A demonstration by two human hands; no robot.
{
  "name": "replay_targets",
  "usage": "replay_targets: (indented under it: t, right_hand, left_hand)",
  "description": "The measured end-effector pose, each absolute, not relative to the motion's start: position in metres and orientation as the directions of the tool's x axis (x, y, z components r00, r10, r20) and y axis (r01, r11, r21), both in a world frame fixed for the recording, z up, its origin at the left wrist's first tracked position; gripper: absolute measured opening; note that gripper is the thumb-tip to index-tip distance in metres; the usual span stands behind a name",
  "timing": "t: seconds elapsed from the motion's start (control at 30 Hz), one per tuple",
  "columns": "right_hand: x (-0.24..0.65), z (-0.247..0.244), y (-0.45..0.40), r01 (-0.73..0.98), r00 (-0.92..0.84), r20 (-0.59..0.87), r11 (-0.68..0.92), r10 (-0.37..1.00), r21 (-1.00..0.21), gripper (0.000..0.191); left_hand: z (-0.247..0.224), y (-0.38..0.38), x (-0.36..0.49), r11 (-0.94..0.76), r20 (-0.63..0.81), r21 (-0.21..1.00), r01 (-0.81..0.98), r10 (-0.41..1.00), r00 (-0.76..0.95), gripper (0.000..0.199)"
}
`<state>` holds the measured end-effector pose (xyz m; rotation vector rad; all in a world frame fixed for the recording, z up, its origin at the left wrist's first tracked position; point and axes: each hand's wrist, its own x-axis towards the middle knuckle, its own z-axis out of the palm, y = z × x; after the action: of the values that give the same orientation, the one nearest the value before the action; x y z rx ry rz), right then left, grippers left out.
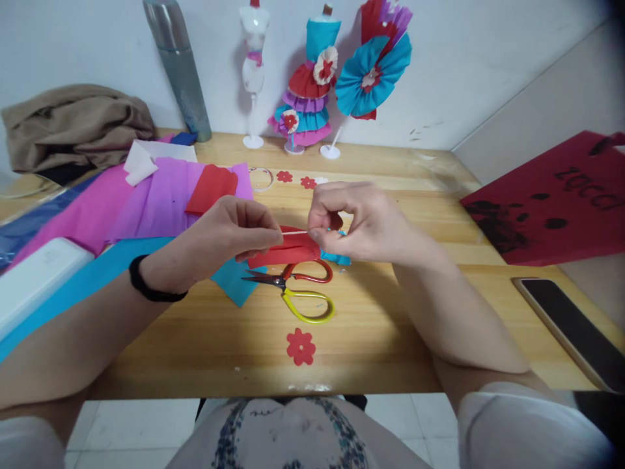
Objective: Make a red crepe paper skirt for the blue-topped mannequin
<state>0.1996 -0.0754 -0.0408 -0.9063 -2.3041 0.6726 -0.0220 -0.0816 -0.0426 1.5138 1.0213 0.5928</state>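
Observation:
A thin white strip [295, 232] is stretched between my two hands, above the middle of the table. My left hand [244, 228] pinches its left end between thumb and fingers. The other end is pinched in my right hand [354, 218]. Just below and behind the strip lies folded red paper [288, 253], with a crumpled bit of blue paper [336, 258] at its right. Scissors [279, 281] with one red and one yellow handle lie open nearer to me, over a blue paper piece [239, 286]. A red paper flower [301, 347] rests near the front edge.
Stacked pink, purple and blue paper [161, 202] covers the left, beside a white device [43, 280]. Behind stand a bottle [181, 78] and three small mannequins [315, 98], two dressed in paper. A phone [571, 329] and red bag [556, 202] are at the right.

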Motion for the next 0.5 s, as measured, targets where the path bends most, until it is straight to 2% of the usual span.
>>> replay_targets:
  t: [0.17, 0.3, 0.43, 0.5]
  right_hand:
    - [0.202, -0.045, -0.072, 0.390, -0.651, 0.344, 0.687, 0.676, -0.613, 0.016]
    - [0.202, -0.049, -0.069, 0.323, -0.704, 0.400, 0.766, 0.587, -0.556, 0.018]
    - [0.204, -0.051, -0.067, 0.273, -0.764, 0.438, 0.853, 0.474, -0.445, 0.019]
    - [0.206, -0.050, -0.066, 0.279, -0.775, 0.429, 0.861, 0.463, -0.425, 0.018]
  left_hand:
    - [-0.042, -0.078, -0.027, -0.014, -0.158, 0.947, 0.320, 0.849, 0.504, 0.015]
    - [-0.037, -0.075, -0.033, -0.102, -0.137, 0.905, 0.414, 0.850, 0.509, 0.017]
    - [-0.030, -0.071, -0.039, -0.202, -0.128, 0.813, 0.546, 0.853, 0.506, 0.022]
    - [-0.026, -0.068, -0.044, -0.252, -0.084, 0.740, 0.624, 0.886, 0.457, 0.025]
